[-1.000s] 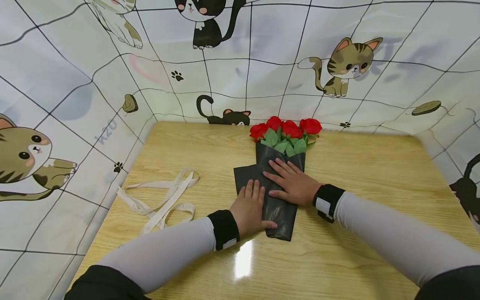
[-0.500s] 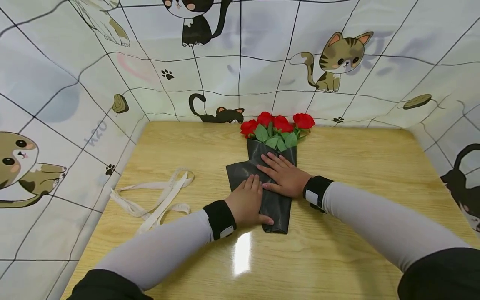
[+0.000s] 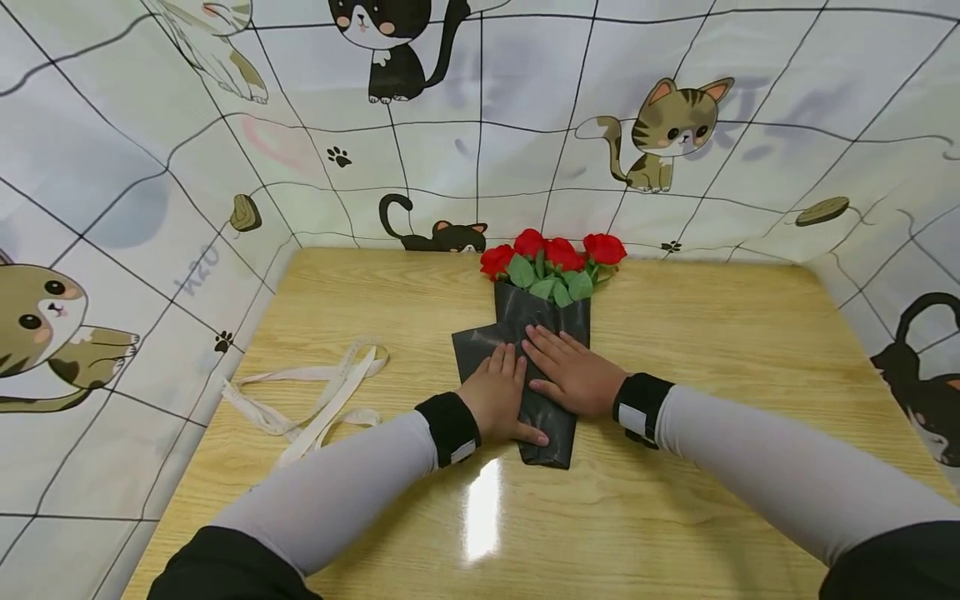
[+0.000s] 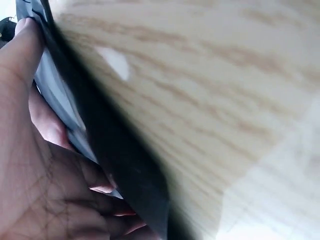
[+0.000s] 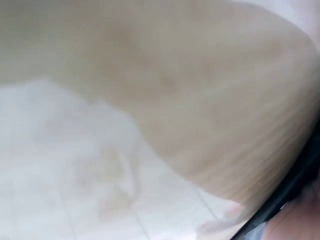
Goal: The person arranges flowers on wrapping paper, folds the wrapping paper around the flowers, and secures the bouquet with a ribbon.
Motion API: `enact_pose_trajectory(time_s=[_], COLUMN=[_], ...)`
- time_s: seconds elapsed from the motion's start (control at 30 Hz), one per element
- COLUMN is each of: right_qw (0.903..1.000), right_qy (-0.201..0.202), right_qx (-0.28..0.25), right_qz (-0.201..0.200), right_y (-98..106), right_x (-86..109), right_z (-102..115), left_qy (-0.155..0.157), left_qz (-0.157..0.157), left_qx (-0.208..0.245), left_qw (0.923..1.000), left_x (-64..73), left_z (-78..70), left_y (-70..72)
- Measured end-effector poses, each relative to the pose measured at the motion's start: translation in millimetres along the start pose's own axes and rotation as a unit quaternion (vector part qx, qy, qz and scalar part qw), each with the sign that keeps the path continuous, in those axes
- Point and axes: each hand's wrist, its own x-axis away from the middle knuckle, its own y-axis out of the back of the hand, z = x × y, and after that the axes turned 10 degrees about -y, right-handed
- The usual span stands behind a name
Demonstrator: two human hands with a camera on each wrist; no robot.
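Note:
A bouquet of several red roses with green leaves lies wrapped in black paper on the table. My left hand rests on the paper's lower left part, fingers straight and thumb out toward the bottom end. Beside it, my right hand lies flat across the middle of the wrap, fingers extended up and left. In the left wrist view, the left palm is against the dark paper. The right wrist view is blurred, with the paper's dark edge at lower right. The stems are hidden inside.
A loose cream ribbon lies in loops on the left of the wooden table. Behind and at both sides hangs a cat-print sheet. The table's back edge is just beyond the roses.
My right hand has slid a little down the paper, toward the near end. My left hand stays pressed in about the same place. The head view has shifted slightly.

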Motion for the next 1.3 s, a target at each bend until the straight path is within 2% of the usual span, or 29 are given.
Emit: enact_pose_trajectory(time_s=[0.1,0.2,0.37,0.53,0.73,0.9,0.97,1.07,1.17,1.3], right_qw=[1.0,0.9998,0.9967,0.9967,0.9978,0.9973,0.9972,0.998,0.9982,0.9976], right_qy=[0.001,0.011,0.056,0.078,0.063,0.066,0.067,0.043,0.002,-0.042], right_qx=[-0.005,0.016,0.056,0.019,0.009,-0.001,-0.011,-0.034,-0.054,-0.055], right_qz=[0.005,-0.006,-0.015,0.008,0.018,0.03,0.032,0.031,0.025,0.003], right_y=[3,4,-2,-10,-13,-13,-12,-7,-4,-5], right_x=[14.8,29.5,57.6,87.3,117.1,139.9,144.5,142.4,132.3,116.4], right_z=[7,14,30,47,55,60,62,63,60,50], left_qy=[0.006,0.013,0.014,0.021,0.021,0.02,0.017,0.009,0.0,-0.01], left_qz=[-0.002,-0.006,-0.004,-0.003,-0.003,-0.011,-0.013,-0.012,-0.011,-0.01], left_qx=[0.001,0.002,0.003,0.001,0.001,-0.009,-0.01,-0.002,0.012,0.02], left_qw=[1.0,0.9999,0.9999,0.9998,0.9998,0.9997,0.9997,0.9999,0.9999,0.9997], left_x=[-0.5,0.2,2.8,2.9,-0.1,-1.7,-2.0,-2.0,-0.6,2.2], left_z=[1.3,3.2,6.8,10.0,11.1,11.6,11.6,10.7,7.8,0.0], left_y=[0.5,1.9,2.5,2.2,0.7,-2.3,-3.4,-4.2,-3.7,-2.9])
